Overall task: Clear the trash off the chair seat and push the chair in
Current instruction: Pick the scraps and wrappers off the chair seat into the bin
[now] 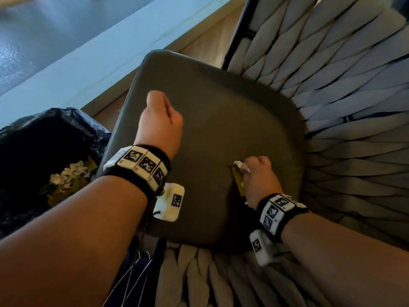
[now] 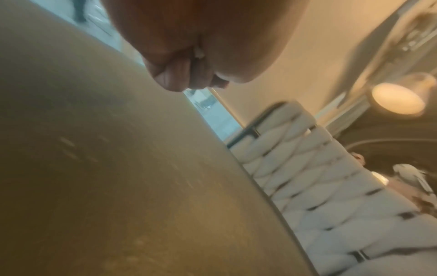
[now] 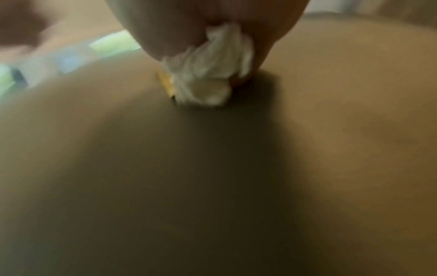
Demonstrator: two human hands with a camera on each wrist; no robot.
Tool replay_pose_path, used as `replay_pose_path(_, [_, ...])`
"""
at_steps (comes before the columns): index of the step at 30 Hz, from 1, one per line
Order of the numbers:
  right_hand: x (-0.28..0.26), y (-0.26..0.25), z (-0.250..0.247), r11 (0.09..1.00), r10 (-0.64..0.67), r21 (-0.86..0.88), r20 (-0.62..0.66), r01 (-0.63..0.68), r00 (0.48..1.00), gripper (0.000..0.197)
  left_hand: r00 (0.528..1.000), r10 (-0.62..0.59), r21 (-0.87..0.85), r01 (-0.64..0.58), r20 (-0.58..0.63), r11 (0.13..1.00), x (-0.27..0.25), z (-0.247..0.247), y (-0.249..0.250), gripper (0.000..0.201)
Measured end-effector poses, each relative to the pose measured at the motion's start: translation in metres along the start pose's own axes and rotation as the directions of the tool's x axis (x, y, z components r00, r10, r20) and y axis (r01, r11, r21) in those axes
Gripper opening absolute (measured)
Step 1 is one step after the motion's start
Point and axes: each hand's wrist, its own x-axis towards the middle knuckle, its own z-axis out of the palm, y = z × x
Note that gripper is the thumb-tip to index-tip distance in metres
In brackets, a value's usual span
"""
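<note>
Risk lies with the right hand (image 1: pixel 257 178): its fingers bunch around crumpled white tissue (image 3: pixel 208 74) and a yellowish scrap (image 1: pixel 238 181), which could slip back onto the chair seat (image 1: pixel 221 111). Left hand (image 1: pixel 160 122) is fisted, apparently holding nothing.

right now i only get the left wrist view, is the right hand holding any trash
Observer: Yes, the right hand grips a white tissue, low on the seat.
Operator: just the tissue
Observer: No, a thin yellow scrap pokes out beside it, under the fingers.
Operator: where can it dump them
Observer: A black bag sits open left of the seat, with white and yellow trash already inside.
</note>
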Motion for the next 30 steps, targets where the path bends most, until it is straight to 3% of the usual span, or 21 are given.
replay_pose_path(3, [-0.002, -0.006, -0.01, 0.983, 0.112, 0.159, -0.127, -0.091, 0.986, 0.024, 1.0, -0.018, 0.048, 0.017, 0.024, 0.999, -0.006, -0.018, -0.018, 0.026])
replay_pose_path(7, [-0.008, 0.004, -0.03, 0.982, 0.141, 0.157, -0.263, -0.102, 0.954, 0.027, 0.998, -0.025, 0.13, 0.018, 0.053, 0.991, -0.008, -0.03, -0.038, 0.025])
replay_pose_path(12, [-0.032, 0.016, -0.024, 0.958, 0.204, 0.228, -0.116, -0.174, 0.972, 0.019, 0.991, -0.087, 0.216, 0.063, 0.103, 0.974, -0.008, -0.03, -0.055, 0.025])
replay_pose_path(15, [-0.058, 0.011, -0.004, 0.977, 0.177, 0.107, 0.091, -0.187, 0.98, 0.016, 0.989, -0.058, 0.249, 0.022, 0.138, 0.968, -0.008, -0.025, -0.058, 0.024])
replay_pose_path(18, [-0.06, 0.001, 0.013, 0.962, 0.273, -0.071, 0.201, -0.264, 0.941, 0.017, 0.987, -0.046, 0.284, 0.001, 0.154, 0.959, -0.003, -0.023, -0.062, 0.025])
replay_pose_path(22, [-0.044, -0.023, 0.02, 0.898, 0.433, -0.176, 0.185, -0.403, 0.882, 0.037, 0.986, -0.048, 0.275, 0.003, 0.158, 0.962, 0.005, -0.023, -0.067, 0.025])
replay_pose_path(25, [-0.042, -0.04, 0.019, 0.923, 0.373, -0.168, 0.167, -0.346, 0.913, 0.028, 0.985, -0.042, 0.25, -0.001, 0.169, 0.968, 0.006, -0.028, -0.068, 0.024])
replay_pose_path(27, [-0.042, -0.055, 0.016, 0.958, 0.285, -0.071, 0.117, -0.278, 0.951, 0.027, 0.986, -0.079, 0.137, 0.059, 0.145, 0.989, 0.004, -0.033, -0.069, 0.024])
replay_pose_path(30, [-0.034, -0.085, 0.008, 0.971, 0.181, 0.144, 0.067, -0.189, 0.981, 0.021, 0.983, -0.183, -0.08, 0.184, 0.011, 0.98, 0.0, -0.048, -0.075, 0.025])
